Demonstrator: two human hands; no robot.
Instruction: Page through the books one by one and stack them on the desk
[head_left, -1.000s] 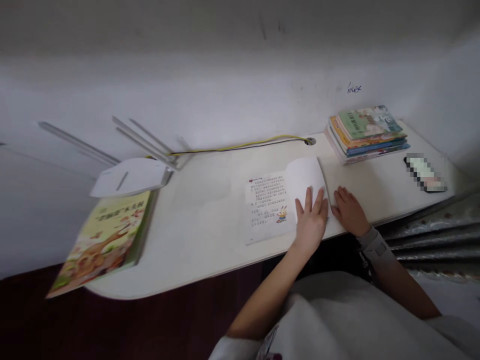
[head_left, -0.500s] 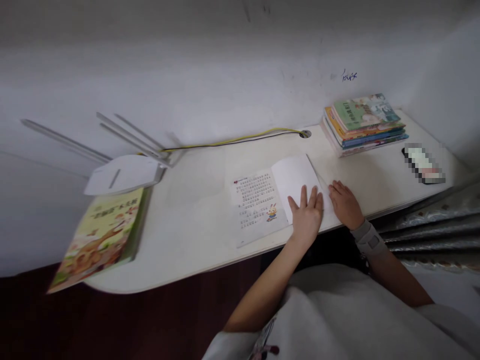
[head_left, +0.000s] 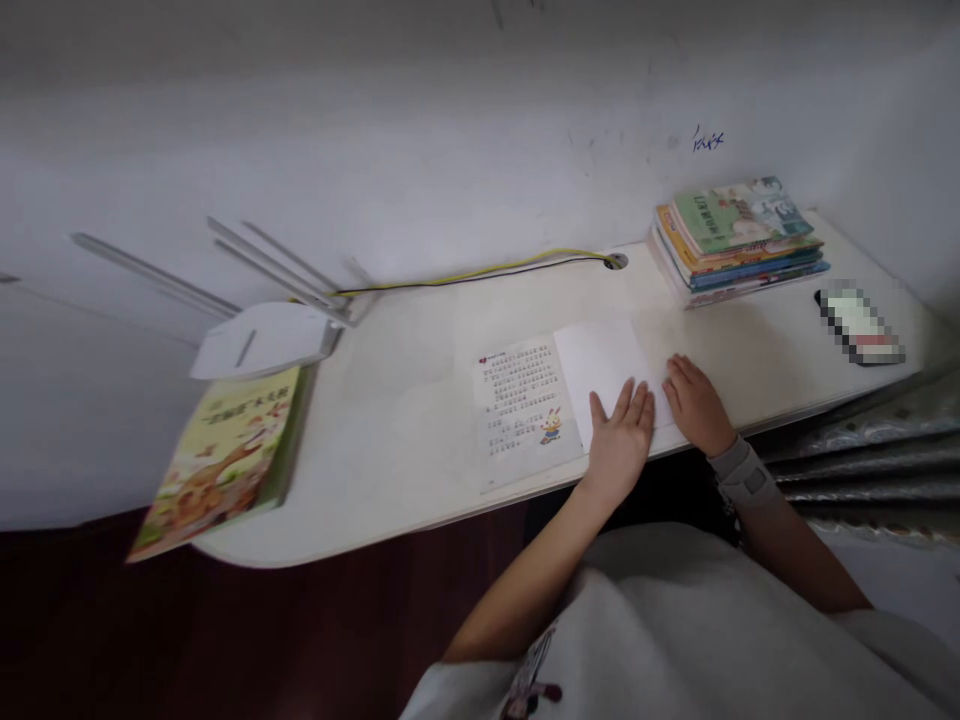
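Observation:
A thin booklet (head_left: 525, 410) lies open near the front edge of the white desk. Its left page carries printed lines and a small rabbit drawing; the right page (head_left: 600, 360) is blank white. My left hand (head_left: 621, 440) rests flat across the lower part of the blank page, thumb apart from the fingers. Just beyond that page's right edge is my right hand (head_left: 697, 405), fingers outstretched and low over the desk. Whether its fingertips touch the paper, I cannot tell. Neither hand grips anything.
Stacked books (head_left: 739, 245) stand at the back right, with a pixelated phone (head_left: 859, 325) nearby. At left, a white router (head_left: 262, 340) with raised antennas sits behind a yellow-green book (head_left: 225, 450) overhanging the desk (head_left: 390, 440). Cables (head_left: 480, 270) run along the wall to a hole.
The view has shifted slightly. The blank page now looks flatter at its right edge, and the fingers of my left hand are closer together. My right hand stays beside the page.

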